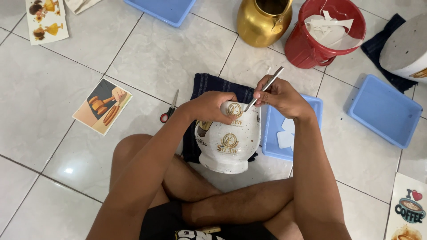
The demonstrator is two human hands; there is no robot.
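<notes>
Glossy white tiled floor [58, 84]

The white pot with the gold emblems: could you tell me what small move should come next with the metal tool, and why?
Probably a short, light stroke of the metal tool across the upper gold emblem. Its tip already rests there, the right hand pinches it like a pen, and the left hand steadies the white pot at its rim.

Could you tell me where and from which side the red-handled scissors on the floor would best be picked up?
Probably at the red handle loops of the scissors. They lie flat on the tile floor with the loops toward the person and the closed blades pointing away, so a hand coming from above at the near end meets the loops first. The left hand is the closer one.
</notes>
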